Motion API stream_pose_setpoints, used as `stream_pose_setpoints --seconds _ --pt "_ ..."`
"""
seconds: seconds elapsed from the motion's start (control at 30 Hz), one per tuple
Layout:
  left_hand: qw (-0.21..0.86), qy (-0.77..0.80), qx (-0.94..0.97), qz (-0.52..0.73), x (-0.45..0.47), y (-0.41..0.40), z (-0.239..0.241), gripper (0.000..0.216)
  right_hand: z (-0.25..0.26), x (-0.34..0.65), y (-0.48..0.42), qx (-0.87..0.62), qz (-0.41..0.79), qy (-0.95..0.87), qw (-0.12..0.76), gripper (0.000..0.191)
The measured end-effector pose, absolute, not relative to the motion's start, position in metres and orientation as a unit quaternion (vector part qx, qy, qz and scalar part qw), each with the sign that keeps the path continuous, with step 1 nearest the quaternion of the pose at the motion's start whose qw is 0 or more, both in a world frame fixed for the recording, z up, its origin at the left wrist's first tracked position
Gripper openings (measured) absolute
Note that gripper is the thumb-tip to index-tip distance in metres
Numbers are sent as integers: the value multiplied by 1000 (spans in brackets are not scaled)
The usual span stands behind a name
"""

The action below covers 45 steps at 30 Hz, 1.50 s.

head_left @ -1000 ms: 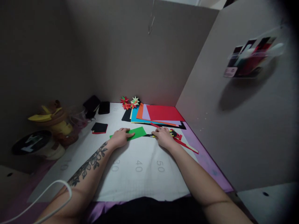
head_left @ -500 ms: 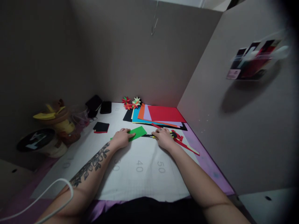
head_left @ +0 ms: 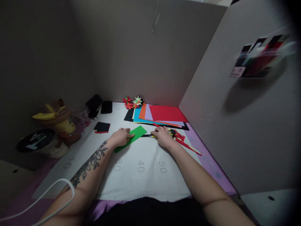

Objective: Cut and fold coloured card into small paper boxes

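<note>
A green paper strip (head_left: 137, 132) lies slantwise on the white mat (head_left: 150, 177). My left hand (head_left: 120, 137) grips it along its left side, the thumb and a finger pressed on its top. To the right, my right hand (head_left: 162, 135) is closed over black-and-yellow scissors (head_left: 147, 136); their dark blades point left, close to the paper, and my fingers cover most of the middle. Red paper scraps (head_left: 188, 146) lie just beyond my right hand.
Coloured paper sheets (head_left: 168, 113) are stacked at the back, beside folded paper stars (head_left: 137, 101). Small black squares (head_left: 102, 126) and a black phone-like object (head_left: 106, 107) lie left. Pots (head_left: 55, 121) stand far left; a white cable (head_left: 71, 186) loops over my left forearm.
The green strip has turned and its near end now shows below my left hand. My left hand has shifted slightly up and left. My right hand stays on the scissors.
</note>
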<state>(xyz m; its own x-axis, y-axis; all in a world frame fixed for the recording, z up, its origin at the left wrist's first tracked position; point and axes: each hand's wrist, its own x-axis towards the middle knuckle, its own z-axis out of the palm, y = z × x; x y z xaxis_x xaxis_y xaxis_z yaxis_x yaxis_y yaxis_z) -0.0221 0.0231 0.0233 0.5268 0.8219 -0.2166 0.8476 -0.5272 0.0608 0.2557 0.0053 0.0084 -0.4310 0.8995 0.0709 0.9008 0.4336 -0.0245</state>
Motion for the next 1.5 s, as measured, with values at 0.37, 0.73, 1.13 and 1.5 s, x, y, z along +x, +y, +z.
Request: stream_pose_setpoints --seconds 0.37,0.73,1.13,1.5 --pt "86 477 871 -75 -23 21 22 46 11 243 1 -517 -16 -855 39 29" --pt "93 475 873 -59 -25 24 16 44 13 235 -3 -507 -23 -861 29 31" --pt "90 477 872 -59 -26 22 15 45 14 228 -7 -498 -20 -866 36 32" --pt "95 477 872 -59 -27 24 14 44 16 225 -14 -492 -11 -870 25 32"
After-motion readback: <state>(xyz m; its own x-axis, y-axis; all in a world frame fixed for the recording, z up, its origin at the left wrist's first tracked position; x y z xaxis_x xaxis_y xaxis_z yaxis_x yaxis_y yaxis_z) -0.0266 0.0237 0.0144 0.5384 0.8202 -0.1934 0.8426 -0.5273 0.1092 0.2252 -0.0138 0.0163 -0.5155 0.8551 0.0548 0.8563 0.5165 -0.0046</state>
